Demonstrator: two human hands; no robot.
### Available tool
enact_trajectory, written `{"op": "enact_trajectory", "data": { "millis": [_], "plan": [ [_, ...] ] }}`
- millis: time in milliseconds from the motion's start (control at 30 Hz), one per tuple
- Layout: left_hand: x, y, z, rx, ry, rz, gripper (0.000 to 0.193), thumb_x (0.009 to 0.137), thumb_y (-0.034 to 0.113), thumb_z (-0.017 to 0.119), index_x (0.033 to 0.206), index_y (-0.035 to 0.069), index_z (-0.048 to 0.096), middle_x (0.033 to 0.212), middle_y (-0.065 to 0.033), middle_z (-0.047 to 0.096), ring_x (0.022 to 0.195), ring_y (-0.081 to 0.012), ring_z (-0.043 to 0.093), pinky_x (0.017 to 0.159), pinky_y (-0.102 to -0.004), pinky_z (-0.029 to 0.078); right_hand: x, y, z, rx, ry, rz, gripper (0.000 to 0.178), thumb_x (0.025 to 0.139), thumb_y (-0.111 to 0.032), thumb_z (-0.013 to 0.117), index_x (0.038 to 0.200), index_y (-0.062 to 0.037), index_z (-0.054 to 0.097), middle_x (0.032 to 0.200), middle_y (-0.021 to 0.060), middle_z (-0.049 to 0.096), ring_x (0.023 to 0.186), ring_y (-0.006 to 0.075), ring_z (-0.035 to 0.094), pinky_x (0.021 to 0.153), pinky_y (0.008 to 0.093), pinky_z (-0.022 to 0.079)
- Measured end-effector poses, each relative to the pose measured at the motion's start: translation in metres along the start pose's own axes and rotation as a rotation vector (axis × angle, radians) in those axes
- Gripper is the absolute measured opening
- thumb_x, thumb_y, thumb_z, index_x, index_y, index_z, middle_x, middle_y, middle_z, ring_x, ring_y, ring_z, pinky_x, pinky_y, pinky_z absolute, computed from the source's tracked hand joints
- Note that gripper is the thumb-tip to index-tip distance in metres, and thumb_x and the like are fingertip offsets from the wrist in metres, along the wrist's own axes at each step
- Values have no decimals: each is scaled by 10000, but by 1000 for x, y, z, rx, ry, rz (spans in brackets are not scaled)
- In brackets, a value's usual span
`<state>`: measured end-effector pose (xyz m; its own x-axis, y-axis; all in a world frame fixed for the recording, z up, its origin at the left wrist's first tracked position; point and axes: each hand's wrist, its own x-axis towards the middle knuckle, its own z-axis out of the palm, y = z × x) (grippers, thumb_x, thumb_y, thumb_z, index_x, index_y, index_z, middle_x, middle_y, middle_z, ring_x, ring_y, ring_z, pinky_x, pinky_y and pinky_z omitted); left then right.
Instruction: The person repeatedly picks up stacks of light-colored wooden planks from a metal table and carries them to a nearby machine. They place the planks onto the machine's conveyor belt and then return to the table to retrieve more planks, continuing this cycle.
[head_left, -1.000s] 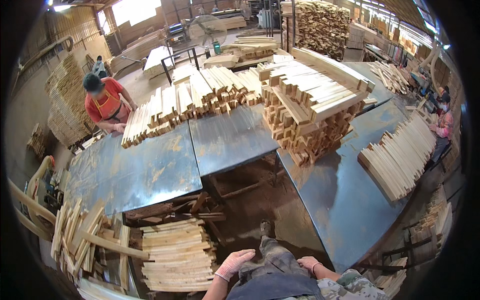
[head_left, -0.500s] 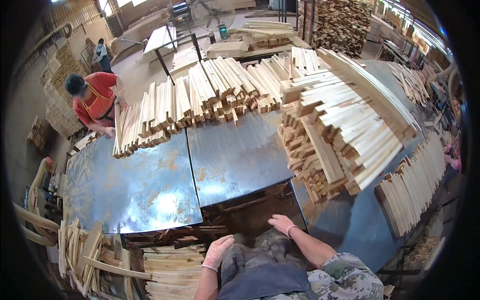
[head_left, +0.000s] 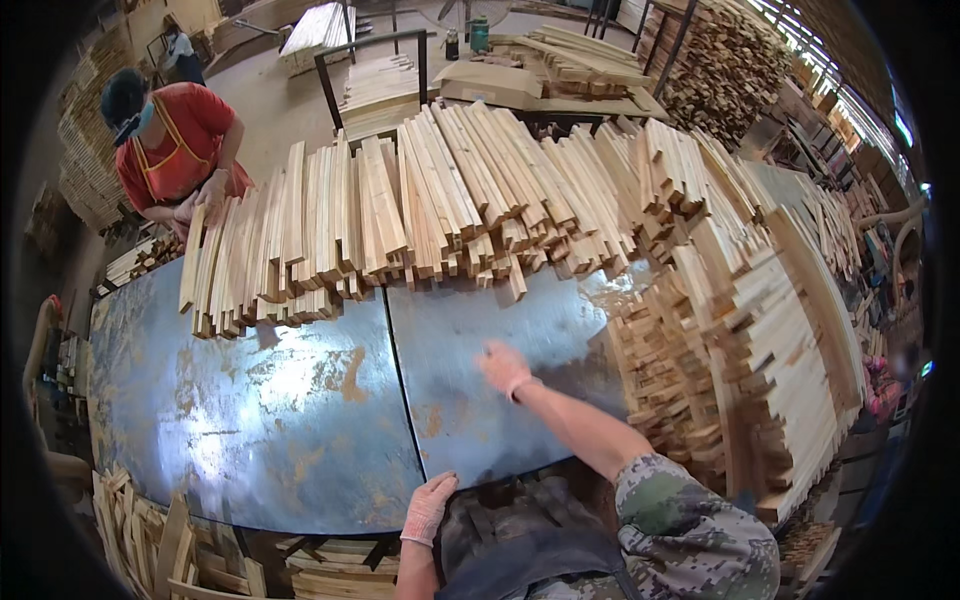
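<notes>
My right hand (head_left: pixel 505 368), in a pale pink glove, reaches out over the bare metal tabletop (head_left: pixel 455 355). Its fingers are smeared by motion, and nothing shows in it. My left hand (head_left: pixel 430 508), gloved the same way, is at the table's near edge. Its fingers are curled together, with no object visible in them. Ahead of my right hand, a long row of sawn wooden strips (head_left: pixel 440 190) lies in layers across the far side of the table. To its right rises a taller stack of strips (head_left: pixel 790 370), their ends facing me.
A co-worker in a red top (head_left: pixel 190 130) stands at the far left with both hands at the end of the row. Loose offcuts (head_left: pixel 150 535) lie below the table at the lower left. A black metal frame (head_left: pixel 370 45) stands behind the row.
My right hand has moved from my lap forward over the tabletop. My left hand has come to the table edge. The view has shifted closer to the table. The co-worker's hands have come together.
</notes>
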<state>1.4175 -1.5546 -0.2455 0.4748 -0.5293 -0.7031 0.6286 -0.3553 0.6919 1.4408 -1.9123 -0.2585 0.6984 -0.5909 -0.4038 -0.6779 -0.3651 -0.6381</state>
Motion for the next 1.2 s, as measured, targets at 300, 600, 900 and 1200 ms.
{"op": "enact_trajectory", "data": {
  "millis": [300, 600, 900, 1200],
  "plan": [
    [28, 39, -56, -80, 160, -166, 531, 1008, 247, 738, 1384, -119, 652, 1308, -197, 735, 1229, -273, 694, 1098, -364, 516, 193, -104, -60, -109, 406, 79, 419, 960, -391, 608, 1147, -23, 679, 1177, 278, 729, 1135, 449, 691, 1007, 540, 537],
    [60, 27, -40, 226, 85, -110, 514, 991, 332, 758, 1336, -49, 719, 1299, -162, 757, 1221, -245, 687, 1078, -367, 501, 208, -127, -82, -184, 307, 129, 449, 984, -468, 616, 1098, -62, 770, 1111, 232, 772, 1094, 405, 738, 947, 512, 579],
    [145, 225, 58, 485, 87, 591, 695, 918, 315, 786, 1477, -47, 588, 1453, -247, 653, 1353, -334, 628, 1152, -397, 474, -6, -137, -190, 127, 990, -613, 266, 897, -177, 798, 1095, -3, 758, 956, 163, 753, 792, 299, 744, 672, 366, 596],
    [112, 358, 94, 1246, -151, 1041, 1264, 608, 510, 1014, 1609, 17, 420, 1551, -250, 535, 1535, -405, 401, 1307, -552, 239, -137, -120, -265, 515, 1110, -598, 263, 976, -217, 726, 1103, 11, 754, 889, -4, 691, 693, 126, 594, 592, 284, 469]
  ]
}}
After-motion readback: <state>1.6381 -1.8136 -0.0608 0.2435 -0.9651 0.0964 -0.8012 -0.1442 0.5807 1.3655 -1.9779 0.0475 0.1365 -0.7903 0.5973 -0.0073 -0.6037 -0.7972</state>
